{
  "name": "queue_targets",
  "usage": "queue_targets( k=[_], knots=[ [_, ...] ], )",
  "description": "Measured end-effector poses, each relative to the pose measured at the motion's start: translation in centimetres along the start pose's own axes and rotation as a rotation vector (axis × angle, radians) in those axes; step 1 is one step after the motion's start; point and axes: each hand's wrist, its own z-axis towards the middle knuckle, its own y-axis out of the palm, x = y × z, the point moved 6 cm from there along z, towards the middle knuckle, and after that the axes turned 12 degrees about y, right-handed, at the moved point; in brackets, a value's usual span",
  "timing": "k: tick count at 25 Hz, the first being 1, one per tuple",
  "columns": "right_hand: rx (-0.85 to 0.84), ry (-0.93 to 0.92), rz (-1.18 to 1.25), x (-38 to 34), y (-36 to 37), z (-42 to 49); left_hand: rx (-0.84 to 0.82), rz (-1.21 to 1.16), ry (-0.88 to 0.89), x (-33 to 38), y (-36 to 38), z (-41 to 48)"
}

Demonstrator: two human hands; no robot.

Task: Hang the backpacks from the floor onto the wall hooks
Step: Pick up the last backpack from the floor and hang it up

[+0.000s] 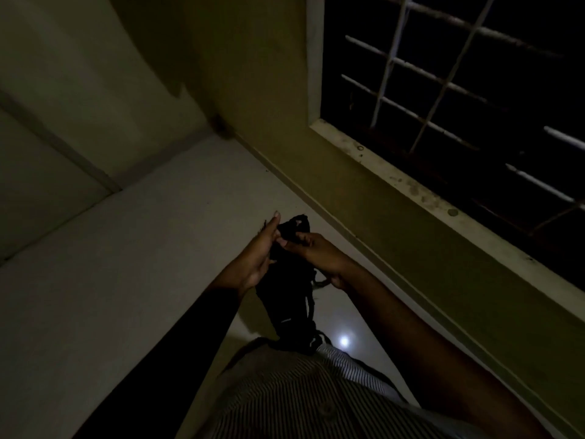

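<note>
A black backpack (292, 299) hangs in front of me above the pale floor, its straps dangling toward my striped shirt. My right hand (316, 253) pinches the fabric near the top of the backpack. Against its left side lies my left hand (258, 253), fingers stretched out and the thumb meeting the right hand's fingers at the top. The room is dim, and the lower part of the backpack merges into shadow. No wall hook shows in view.
An olive wall (364, 198) runs along the right with a barred window (443, 83) and a dusty sill (411, 182). A pale wall and door panel (63, 122) close the left side. The glossy floor (142, 264) reflects a light spot (344, 341).
</note>
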Motion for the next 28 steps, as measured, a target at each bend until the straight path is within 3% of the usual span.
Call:
queue_targets(
  k=[5, 8, 16, 20, 28],
  knots=[
    [0.112, -0.092, -0.162, -6.3, 2.3, 4.0, 0.212, 0.255, 0.168, 4.6, -7.1, -0.2],
    [0.036, -0.132, -0.319, -11.1, 4.9, 7.7, 0.279, 0.448, 0.392, 7.5, -12.3, 0.8],
    [-0.221, -0.283, -0.456, -31.6, 15.3, 15.4, 0.337, 0.660, 0.758, 21.5, -29.2, 7.1],
    [-0.238, -0.378, -0.492, -41.8, 18.7, 18.9, 0.227, 0.644, 0.776, 30.5, -36.8, 9.1],
    [-0.070, -0.635, -0.756, -59.2, 22.0, 25.9, 0.449, 0.840, 1.053, 46.8, -47.4, 14.0]
  ],
)
